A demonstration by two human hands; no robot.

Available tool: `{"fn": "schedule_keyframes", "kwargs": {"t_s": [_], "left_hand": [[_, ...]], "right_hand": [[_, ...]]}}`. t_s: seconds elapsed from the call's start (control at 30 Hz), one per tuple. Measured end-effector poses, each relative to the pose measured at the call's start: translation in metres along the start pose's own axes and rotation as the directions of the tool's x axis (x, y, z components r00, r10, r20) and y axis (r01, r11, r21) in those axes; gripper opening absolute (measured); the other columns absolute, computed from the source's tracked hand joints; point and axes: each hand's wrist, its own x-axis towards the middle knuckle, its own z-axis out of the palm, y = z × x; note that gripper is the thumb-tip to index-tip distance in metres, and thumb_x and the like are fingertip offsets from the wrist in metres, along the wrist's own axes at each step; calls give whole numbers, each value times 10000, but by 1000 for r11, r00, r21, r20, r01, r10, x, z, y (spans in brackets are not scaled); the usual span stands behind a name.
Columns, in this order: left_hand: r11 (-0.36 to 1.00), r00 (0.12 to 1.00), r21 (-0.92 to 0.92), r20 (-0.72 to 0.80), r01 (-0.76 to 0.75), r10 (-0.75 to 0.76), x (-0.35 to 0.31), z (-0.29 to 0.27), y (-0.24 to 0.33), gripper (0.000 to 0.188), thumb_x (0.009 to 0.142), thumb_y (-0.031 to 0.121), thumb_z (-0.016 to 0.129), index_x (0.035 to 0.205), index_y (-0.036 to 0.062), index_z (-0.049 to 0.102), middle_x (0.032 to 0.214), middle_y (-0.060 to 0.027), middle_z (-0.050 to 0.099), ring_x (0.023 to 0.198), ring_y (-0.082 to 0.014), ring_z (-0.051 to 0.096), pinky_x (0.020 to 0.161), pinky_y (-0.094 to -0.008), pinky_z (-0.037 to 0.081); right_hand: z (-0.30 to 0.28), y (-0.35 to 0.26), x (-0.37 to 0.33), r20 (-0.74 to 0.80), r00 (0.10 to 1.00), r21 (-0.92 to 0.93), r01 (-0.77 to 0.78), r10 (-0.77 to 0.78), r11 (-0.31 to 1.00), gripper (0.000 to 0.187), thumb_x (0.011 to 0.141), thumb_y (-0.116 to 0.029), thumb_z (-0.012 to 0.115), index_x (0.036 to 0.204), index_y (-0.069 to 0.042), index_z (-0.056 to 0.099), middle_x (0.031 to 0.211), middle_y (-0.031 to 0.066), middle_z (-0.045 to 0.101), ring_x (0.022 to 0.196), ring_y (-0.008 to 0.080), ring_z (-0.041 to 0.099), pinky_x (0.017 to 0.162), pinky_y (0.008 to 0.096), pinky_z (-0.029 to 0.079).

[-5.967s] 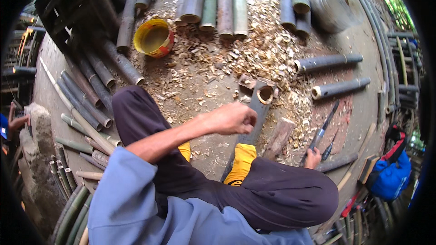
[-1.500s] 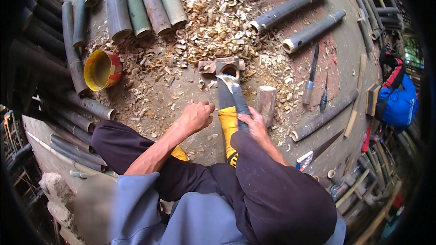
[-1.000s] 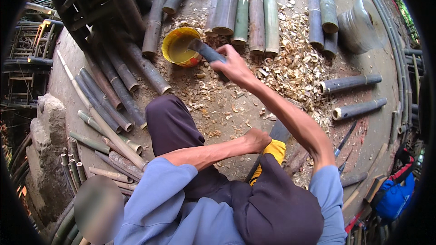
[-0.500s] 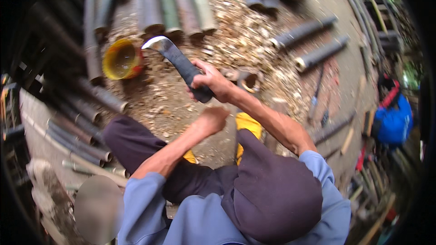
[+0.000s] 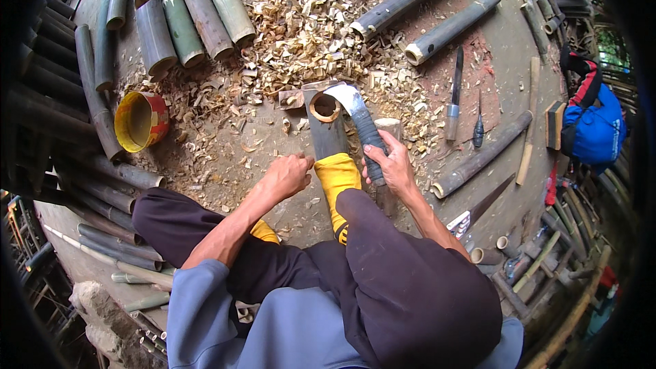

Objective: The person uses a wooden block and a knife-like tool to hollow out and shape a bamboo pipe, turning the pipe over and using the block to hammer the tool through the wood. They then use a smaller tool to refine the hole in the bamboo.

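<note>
My right hand [image 5: 391,162] is closed round the dark wrapped handle of a hooked knife [image 5: 352,104]. Its bright curved blade reaches left, with the tip over or at a round hole cut in a dark bamboo tube [image 5: 329,138]; whether it touches cannot be told. The hole has a pale, freshly cut rim. My foot in a yellow sock [image 5: 339,176] rests against the tube's near end. Left of that sock, my left hand [image 5: 287,176] is curled into a loose fist, with nothing showing in it.
Wood shavings [image 5: 301,41] cover the ground ahead. A yellow-and-red bucket [image 5: 141,121] stands at left. Bamboo tubes [image 5: 184,20] lie beyond it, more at far right. A chisel [image 5: 454,99], a saw [image 5: 478,210] and a blue bag [image 5: 600,126] are at right.
My right hand has come down and right, bringing the hooked knife from the air to the tube's hole. My left fist has moved left, and the head view has shifted.
</note>
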Motion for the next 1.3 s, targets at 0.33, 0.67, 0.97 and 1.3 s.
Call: {"fn": "schedule_keyframes", "kwargs": {"t_s": [0.33,0.67,0.97,1.3], "left_hand": [[1000,1000,-3,11,24,-24,13,-10,5,224,768,148,608,963,39,598,926,-150,631,807,-350,623,691,-441,512],[999,997,-5,-72,37,-37,2,-7,4,240,752,149,606,963,35,589,930,-141,621,811,-341,632,704,-447,517],[997,999,54,-12,48,-47,-13,7,1,195,751,111,589,920,25,634,921,-169,652,835,-324,661,688,-421,539],[994,970,-112,-241,-12,-16,-16,32,-28,154,741,86,549,843,9,636,873,-197,649,791,-353,642,713,-442,516]], "right_hand": [[-14,22,-3,-116,993,-155,-9,-9,988,484,852,-156,621,1252,20,412,684,84,579,457,132,566,371,261,475],[9,-11,-28,-35,989,140,-136,142,981,362,855,-127,608,1135,-22,405,662,87,555,461,163,568,371,292,481],[215,-74,63,637,755,-109,287,-155,952,524,767,-108,610,1219,46,393,709,95,563,519,154,567,440,279,461],[416,-37,134,565,824,-179,76,40,981,242,737,-145,658,804,72,576,689,166,614,544,202,629,380,355,509]]}}
